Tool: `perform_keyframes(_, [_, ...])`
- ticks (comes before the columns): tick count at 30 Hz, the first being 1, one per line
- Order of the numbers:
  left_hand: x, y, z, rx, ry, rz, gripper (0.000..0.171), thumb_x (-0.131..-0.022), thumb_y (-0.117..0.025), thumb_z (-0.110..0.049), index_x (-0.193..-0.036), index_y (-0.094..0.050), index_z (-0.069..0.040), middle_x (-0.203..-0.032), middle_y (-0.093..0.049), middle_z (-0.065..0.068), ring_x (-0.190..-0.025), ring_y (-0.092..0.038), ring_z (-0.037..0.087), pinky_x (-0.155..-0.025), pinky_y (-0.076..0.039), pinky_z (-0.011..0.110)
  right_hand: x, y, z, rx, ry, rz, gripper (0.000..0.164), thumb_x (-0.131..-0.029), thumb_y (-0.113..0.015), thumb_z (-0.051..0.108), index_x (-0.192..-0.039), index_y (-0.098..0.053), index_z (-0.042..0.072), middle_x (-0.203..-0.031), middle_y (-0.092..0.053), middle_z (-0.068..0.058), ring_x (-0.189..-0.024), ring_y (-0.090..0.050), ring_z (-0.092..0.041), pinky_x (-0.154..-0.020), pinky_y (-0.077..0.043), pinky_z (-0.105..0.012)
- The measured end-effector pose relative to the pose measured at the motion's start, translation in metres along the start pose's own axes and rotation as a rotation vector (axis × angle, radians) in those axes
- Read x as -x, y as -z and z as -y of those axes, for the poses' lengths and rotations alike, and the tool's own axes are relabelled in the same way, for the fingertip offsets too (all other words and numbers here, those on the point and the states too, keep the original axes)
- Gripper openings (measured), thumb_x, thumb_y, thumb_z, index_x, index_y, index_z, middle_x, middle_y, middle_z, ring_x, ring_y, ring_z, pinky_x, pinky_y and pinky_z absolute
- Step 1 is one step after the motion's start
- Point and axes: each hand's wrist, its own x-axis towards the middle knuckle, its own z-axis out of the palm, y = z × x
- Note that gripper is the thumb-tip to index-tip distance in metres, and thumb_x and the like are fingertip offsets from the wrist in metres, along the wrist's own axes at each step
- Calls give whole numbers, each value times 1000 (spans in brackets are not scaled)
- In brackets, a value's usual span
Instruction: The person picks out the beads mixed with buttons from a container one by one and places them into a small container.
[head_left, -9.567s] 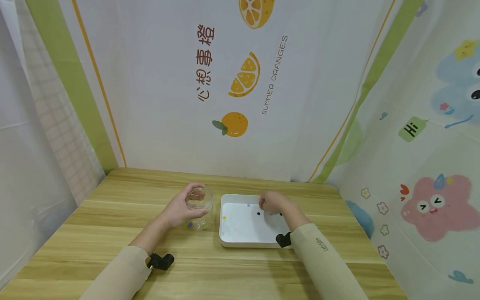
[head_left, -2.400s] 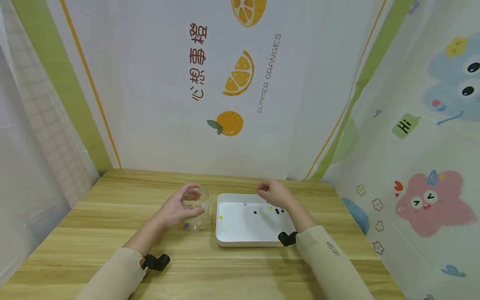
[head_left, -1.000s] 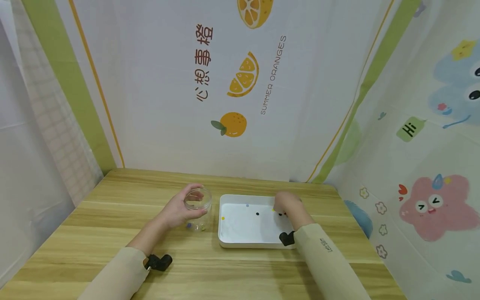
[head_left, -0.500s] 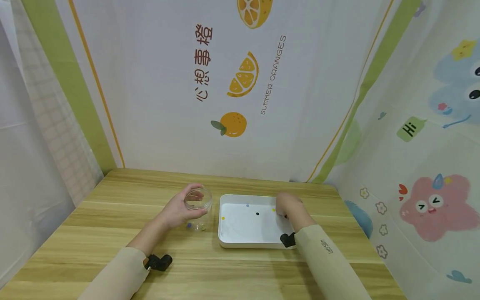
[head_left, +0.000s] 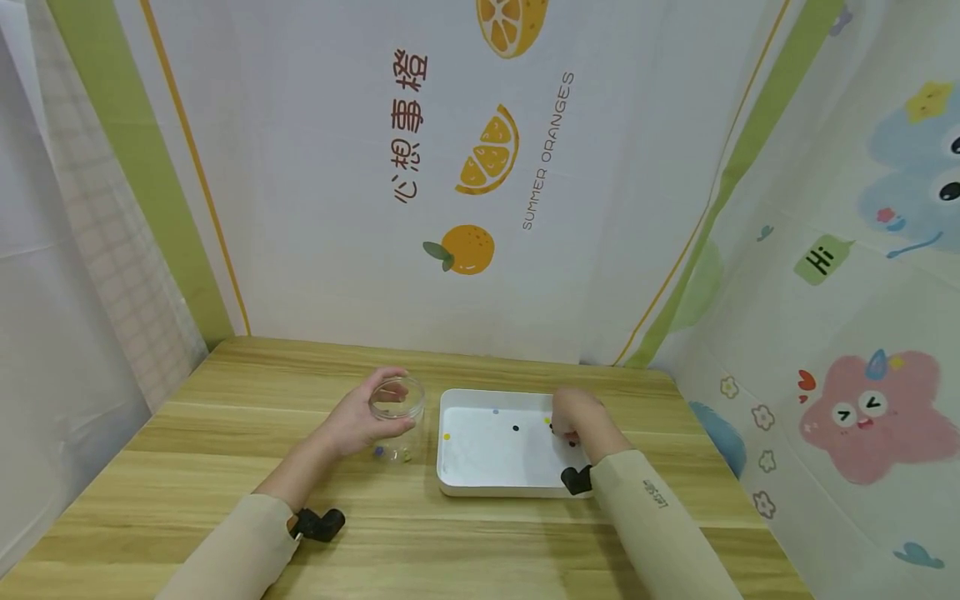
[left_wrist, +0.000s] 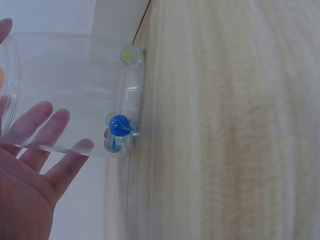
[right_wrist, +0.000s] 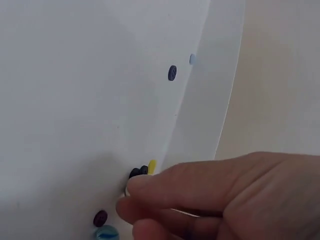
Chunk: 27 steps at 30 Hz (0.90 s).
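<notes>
My left hand (head_left: 363, 421) grips a clear jar (head_left: 402, 435) around its upper part, and the jar stands upright on the table. Several glass marbles lie at its bottom, among them a blue marble (left_wrist: 120, 126) and a yellow-green marble (left_wrist: 131, 55). Over the right end of a white tray (head_left: 487, 462) is my right hand (head_left: 579, 415), thumb and forefinger brought together low in it. Beside those fingertips are black buttons (right_wrist: 135, 173), a yellow piece (right_wrist: 152, 166), a dark red button (right_wrist: 100, 218) and a blue-streaked marble (right_wrist: 106, 233). Whether the fingertips pinch anything is hidden.
Elsewhere in the tray lie a lone black button (head_left: 515, 428), a yellow piece (head_left: 447, 437) and a pale blue piece (head_left: 496, 412). A wooden table (head_left: 420, 550) carries everything. Printed curtains (head_left: 315, 208) hang at the back and sides.
The right hand was farther left in the tray, then raised near its far rim, and now is down at the right end. It has barely shifted lately. The left hand keeps the jar in place.
</notes>
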Motion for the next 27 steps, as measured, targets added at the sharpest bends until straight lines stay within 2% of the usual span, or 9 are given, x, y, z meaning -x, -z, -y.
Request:
perform_keyframes(4, [0, 0, 0, 1, 6, -2, 79, -93, -90, -18, -157, -44, -13, -150, -56, 31, -141, -56, 53, -96, -67, 39, -5, 1, -1, -19, 4, 37, 26, -84, -68, -14, -108, -66, -3, -115, -65, -18, -54, -44, -16, -49, -34, -24])
perform_keyframes(10, [0, 1, 1, 14, 5, 5, 80, -93, -89, -17, -158, -44, -11, -149, -56, 31, -141, -56, 54, -95, -68, 38, -1, -2, -4, -43, 19, 22, 17, -89, -71, -11, -104, -68, -5, -97, -70, -18, -48, -47, -13, -47, -37, -22])
perform_keyframes(13, [-1, 1, 1, 10, 4, 1, 79, -93, -90, -17, -158, -44, -11, -149, -56, 32, -141, -55, 55, -94, -68, 37, 2, -1, -5, -57, 25, 6, 13, -91, -70, -10, -103, -68, -4, -95, -70, -18, -47, -46, -12, -47, -37, -22])
perform_keyframes(17, [-1, 0, 1, 5, 12, -1, 80, -93, -90, -18, -158, -44, -13, -149, -56, 31, -141, -55, 55, -94, -68, 37, 5, 0, -3, -41, 35, -19, 4, -90, -69, -7, -91, -69, -3, -90, -67, -15, -49, -42, -13, -48, -34, -23])
perform_keyframes(21, [0, 0, 1, -1, 13, 0, 80, -93, -90, -19, -158, -44, -13, -149, -57, 30, -141, -56, 54, -93, -68, 36, 5, -1, -2, -36, 40, -30, 15, -92, -68, 0, -77, -67, 2, -73, -64, -8, -48, -44, -13, -49, -35, -23])
perform_keyframes(23, [0, 0, 1, -1, 7, 1, 80, -93, -90, -19, -158, -44, -12, -149, -57, 31, -141, -56, 54, -93, -68, 36, 4, -2, -2, -58, 45, -34, 20, -95, -70, 4, -76, -67, 4, -67, -61, -5, -49, -49, -13, -50, -36, -24])
perform_keyframes(27, [0, 1, 0, 8, 0, 3, 80, -93, -90, -18, -158, -44, -11, -149, -57, 31, -141, -55, 55, -93, -68, 36, 2, -4, -4, -109, 67, -58, 18, -97, -71, 7, -79, -73, 7, -65, -60, -2, -52, -58, -14, -52, -42, -25])
